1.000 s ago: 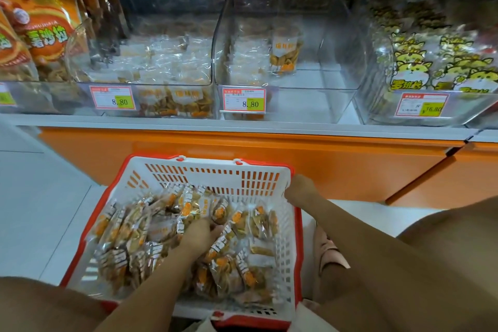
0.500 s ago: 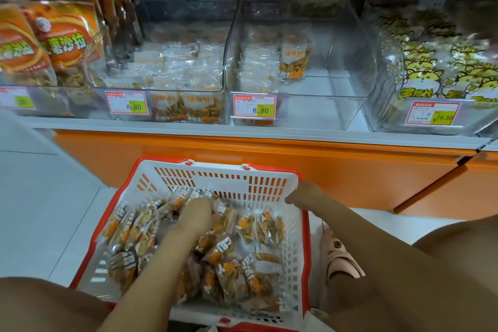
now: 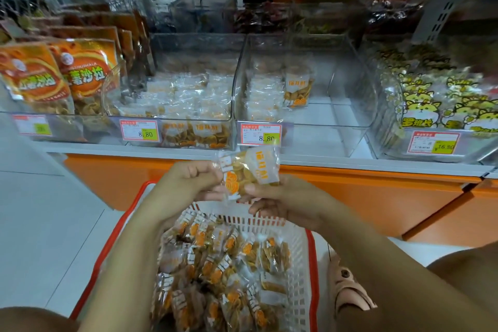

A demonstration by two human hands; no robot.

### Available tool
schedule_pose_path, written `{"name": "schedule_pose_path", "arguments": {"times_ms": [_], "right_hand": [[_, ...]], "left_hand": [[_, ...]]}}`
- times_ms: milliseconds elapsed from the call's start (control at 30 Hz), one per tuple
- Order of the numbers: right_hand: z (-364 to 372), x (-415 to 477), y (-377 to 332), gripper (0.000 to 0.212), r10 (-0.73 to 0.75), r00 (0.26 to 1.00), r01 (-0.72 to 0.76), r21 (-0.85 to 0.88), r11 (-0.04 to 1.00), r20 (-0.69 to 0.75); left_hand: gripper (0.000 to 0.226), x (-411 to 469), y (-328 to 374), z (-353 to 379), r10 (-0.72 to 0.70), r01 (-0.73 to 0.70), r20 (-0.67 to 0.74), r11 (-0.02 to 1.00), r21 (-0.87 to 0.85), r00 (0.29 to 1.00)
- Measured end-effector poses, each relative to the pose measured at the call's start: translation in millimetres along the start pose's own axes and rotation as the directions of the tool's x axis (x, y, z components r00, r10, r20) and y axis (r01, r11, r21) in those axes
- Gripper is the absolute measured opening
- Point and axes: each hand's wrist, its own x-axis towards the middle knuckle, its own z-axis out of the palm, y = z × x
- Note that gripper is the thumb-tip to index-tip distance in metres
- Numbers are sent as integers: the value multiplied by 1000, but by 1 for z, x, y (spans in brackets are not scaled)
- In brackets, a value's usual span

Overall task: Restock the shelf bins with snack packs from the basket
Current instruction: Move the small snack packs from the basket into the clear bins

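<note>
A clear snack pack (image 3: 249,170) with orange print is held up in front of the shelf edge, above the basket. My left hand (image 3: 188,183) pinches its left end and my right hand (image 3: 280,197) holds its lower right side. Below them, the white basket with a red rim (image 3: 304,264) holds several more snack packs (image 3: 223,272). Straight ahead is a clear shelf bin (image 3: 336,121) with a row of packs at its left and one pack standing upright. The clear bin (image 3: 188,105) to its left is filled with the same packs.
Orange pouches (image 3: 62,75) fill the far-left bin and yellow cartoon packs (image 3: 444,100) fill the right bin. Price tags (image 3: 260,133) hang on the bin fronts. An orange base panel (image 3: 363,197) runs under the shelf. A pink shoe (image 3: 347,288) sits right of the basket.
My left hand lifted a snack pack out of the basket, and my right hand left the basket rim to take hold of it too. The view tilted upward toward the shelf.
</note>
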Motion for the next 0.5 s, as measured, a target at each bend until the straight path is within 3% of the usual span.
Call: {"name": "schedule_pose_path", "arguments": {"times_ms": [100, 233, 367, 433, 500], "right_hand": [[-8, -6, -26, 10, -112, 986, 119, 51, 992, -122], [-23, -11, -73, 5, -271, 920, 229, -175, 958, -284], [-44, -13, -121, 11, -435, 823, 271, -421, 866, -366], [-60, -12, -140, 15, -498, 764, 240, -536, 810, -411], [-80, -7, -154, 16, -532, 717, 126, -666, 735, -451]], "left_hand": [[20, 3, 17, 18, 101, -103, -47, 994, -35, 994], [16, 17, 39, 27, 202, -207, -109, 978, -37, 973], [26, 48, 50, 22, 343, -252, -373, 929, 272, 862], [38, 62, 54, 21, 384, -232, -404, 897, 377, 830], [46, 74, 56, 23, 386, -205, -366, 871, 446, 847]]}}
